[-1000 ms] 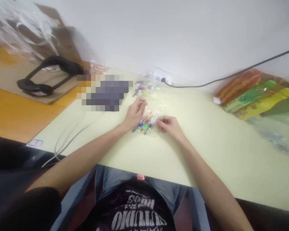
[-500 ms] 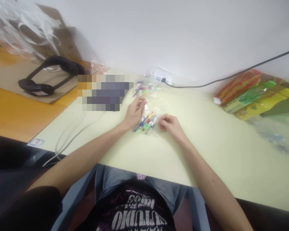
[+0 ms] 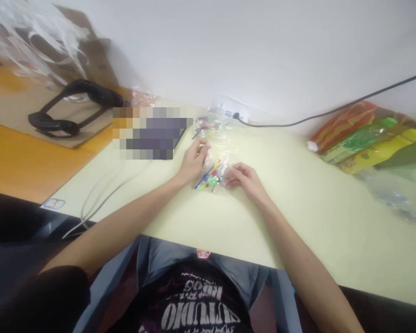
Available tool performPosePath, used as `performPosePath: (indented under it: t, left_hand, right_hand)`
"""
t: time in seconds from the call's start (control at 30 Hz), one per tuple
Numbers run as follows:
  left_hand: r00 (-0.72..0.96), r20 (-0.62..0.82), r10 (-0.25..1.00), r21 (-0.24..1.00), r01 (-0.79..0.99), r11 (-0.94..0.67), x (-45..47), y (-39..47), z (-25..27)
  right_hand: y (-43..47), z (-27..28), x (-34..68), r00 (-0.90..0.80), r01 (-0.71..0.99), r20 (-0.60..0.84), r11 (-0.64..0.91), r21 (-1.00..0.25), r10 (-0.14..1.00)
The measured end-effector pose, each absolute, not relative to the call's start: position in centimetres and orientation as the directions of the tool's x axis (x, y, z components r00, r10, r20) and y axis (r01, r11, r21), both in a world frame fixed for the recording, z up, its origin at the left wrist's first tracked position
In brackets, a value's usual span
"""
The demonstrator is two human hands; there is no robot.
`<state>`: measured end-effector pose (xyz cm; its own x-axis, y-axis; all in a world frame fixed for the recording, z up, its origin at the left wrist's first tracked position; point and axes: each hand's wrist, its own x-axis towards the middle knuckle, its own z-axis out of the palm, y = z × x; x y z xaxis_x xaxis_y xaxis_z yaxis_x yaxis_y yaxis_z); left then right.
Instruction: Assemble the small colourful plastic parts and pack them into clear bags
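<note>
A clear plastic bag (image 3: 213, 178) with small blue, red, yellow and green pieces inside lies on the pale yellow tabletop between my hands. My left hand (image 3: 196, 157) pinches the bag near its upper left edge, fingers curled. At the bag's right side, my right hand (image 3: 242, 178) is closed on the clear film with thumb and fingers together. Just beyond my left hand rests a second clear bag (image 3: 208, 127) of similar coloured pieces, untouched. What the small pieces are is too blurred to make out.
A blurred-out dark object (image 3: 156, 134) lies left of the bags. A black cable (image 3: 284, 125) runs along the wall to a white box (image 3: 232, 111). Packets and a green bottle (image 3: 360, 141) lie at the right. A black frame-like device (image 3: 76, 108) sits on cardboard at the left.
My right hand has moved slightly left, closer in on the bag's right side. The film between my hands has shifted a little. My left hand is almost still.
</note>
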<state>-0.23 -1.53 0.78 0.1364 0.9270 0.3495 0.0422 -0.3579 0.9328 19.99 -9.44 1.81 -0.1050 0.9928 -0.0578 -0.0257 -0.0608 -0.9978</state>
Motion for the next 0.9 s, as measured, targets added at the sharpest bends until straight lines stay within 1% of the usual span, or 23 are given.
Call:
performPosePath:
  t: [0.13,0.27,0.43,0.53,0.67,0.77,0.9]
  left_hand:
    - [0.155,0.319,0.935,0.947,-0.009,-0.322,-0.3,-1.5,0.9]
    - [0.155,0.305,0.94,0.952,-0.051,-0.301,-0.4,-1.3,0.8]
    - [0.164,0.32,0.933,0.947,-0.082,-0.31,-0.4,-1.2,0.6]
    - [0.166,0.303,0.939,0.953,-0.072,-0.295,-0.3,-1.3,0.6]
    - [0.153,0.285,0.946,0.958,-0.024,-0.285,-0.2,-1.7,0.7]
    - [0.154,0.286,0.946,0.957,0.012,-0.291,-0.1,-2.2,0.8]
    - [0.192,0.278,0.941,0.957,0.025,-0.287,0.1,-2.7,1.0]
  right_hand:
    - [-9.5,1.9,19.8,-0.127,-0.001,-0.022,-0.022,-1.0,0.992]
    - [-9.4,1.7,19.8,-0.152,0.004,-0.038,-0.038,-0.999,0.988]
    - [-9.3,1.5,19.9,-0.118,0.017,-0.036,-0.035,-0.999,0.992]
    - [-9.3,1.6,20.1,-0.119,0.034,-0.01,-0.006,-0.999,0.993]
    - [-9.5,1.9,20.1,-0.175,0.042,0.019,0.026,-0.999,0.984]
    - [-9.7,2.2,20.0,-0.207,0.031,0.014,0.021,-0.999,0.978]
    - [-9.9,2.4,19.7,-0.171,0.043,0.003,0.011,-0.999,0.985]
